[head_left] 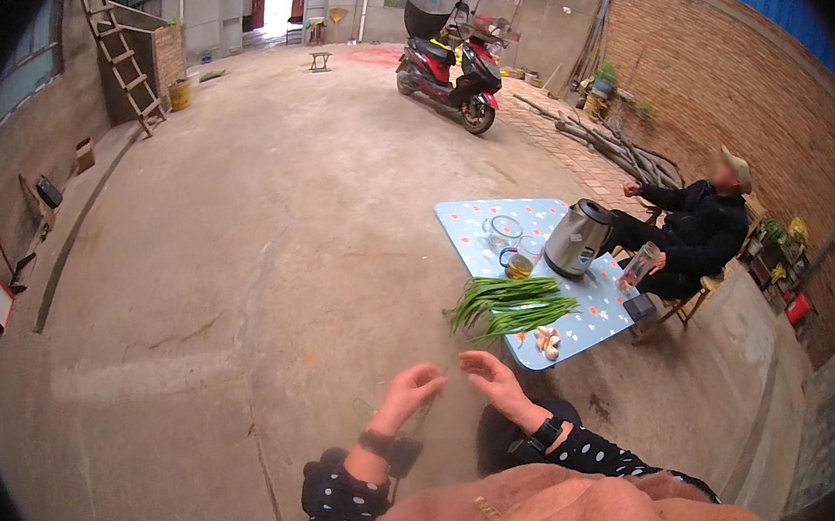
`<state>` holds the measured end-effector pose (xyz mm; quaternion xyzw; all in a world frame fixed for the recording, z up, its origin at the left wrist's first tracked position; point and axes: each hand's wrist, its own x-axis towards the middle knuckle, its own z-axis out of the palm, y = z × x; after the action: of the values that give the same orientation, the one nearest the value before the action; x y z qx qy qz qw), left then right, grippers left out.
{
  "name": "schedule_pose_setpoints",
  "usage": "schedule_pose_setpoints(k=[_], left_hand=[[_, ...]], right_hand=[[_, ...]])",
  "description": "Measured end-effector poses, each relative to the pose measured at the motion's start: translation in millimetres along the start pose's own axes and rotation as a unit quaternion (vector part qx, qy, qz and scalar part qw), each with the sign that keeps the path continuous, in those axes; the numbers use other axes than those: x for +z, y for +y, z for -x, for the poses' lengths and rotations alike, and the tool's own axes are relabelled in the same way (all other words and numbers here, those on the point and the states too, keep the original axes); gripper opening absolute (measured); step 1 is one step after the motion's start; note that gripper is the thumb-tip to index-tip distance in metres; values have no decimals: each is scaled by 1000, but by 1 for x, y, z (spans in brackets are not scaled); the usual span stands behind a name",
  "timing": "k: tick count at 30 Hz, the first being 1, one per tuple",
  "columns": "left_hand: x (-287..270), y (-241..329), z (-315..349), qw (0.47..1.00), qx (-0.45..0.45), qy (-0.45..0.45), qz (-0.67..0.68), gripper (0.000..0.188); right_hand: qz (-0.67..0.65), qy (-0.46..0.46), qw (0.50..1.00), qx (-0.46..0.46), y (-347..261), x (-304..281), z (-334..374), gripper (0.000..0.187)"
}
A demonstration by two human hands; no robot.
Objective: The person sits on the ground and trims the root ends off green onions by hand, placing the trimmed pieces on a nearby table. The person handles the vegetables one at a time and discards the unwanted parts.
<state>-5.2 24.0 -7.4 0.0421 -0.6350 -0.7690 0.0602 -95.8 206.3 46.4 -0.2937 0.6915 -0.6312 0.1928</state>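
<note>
My left hand [412, 394] and my right hand [495, 380] hover in front of my lap, a small gap between them. Both have loosely bent fingers, and I see nothing held in either. Just beyond my right hand stands a low light-blue patterned table [600, 328]. A spread bunch of long green leafy stalks [507, 302] lies across its near left part, its ends reaching over the edge. Close to the front corner sits a small heap of garlic [547, 342]. Behind the stalks are a glass cup of yellowish liquid [518, 268] and clear glassware [505, 229].
A steel kettle [577, 239] and a dark small box [640, 307] stand on the table. At its right side sits a person in dark clothes [711, 227], one hand by a clear glass vessel [643, 262]. Farther off are a scooter [450, 72], wooden poles [607, 142] and a ladder [122, 63].
</note>
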Motion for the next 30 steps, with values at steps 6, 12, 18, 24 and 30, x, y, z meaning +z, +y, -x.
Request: schedule_pose_setpoints(k=[6,12,18,24,30], left_hand=[[8,2,4,999,-13,-45,-27,13],[9,1,5,998,-22,-53,-19,15],[6,4,10,987,61,-72,-128,17],[12,14,8,995,63,-70,-33,16],[12,15,10,995,-11,-59,-83,20]], right_hand=[[27,-77,994,77,-7,2,-2,21],[17,-61,992,107,-9,1,7,16],[83,-52,993,70,0,-12,-3,8],[54,-105,987,113,13,-6,-1,8],[48,-99,989,102,13,-5,0,14]])
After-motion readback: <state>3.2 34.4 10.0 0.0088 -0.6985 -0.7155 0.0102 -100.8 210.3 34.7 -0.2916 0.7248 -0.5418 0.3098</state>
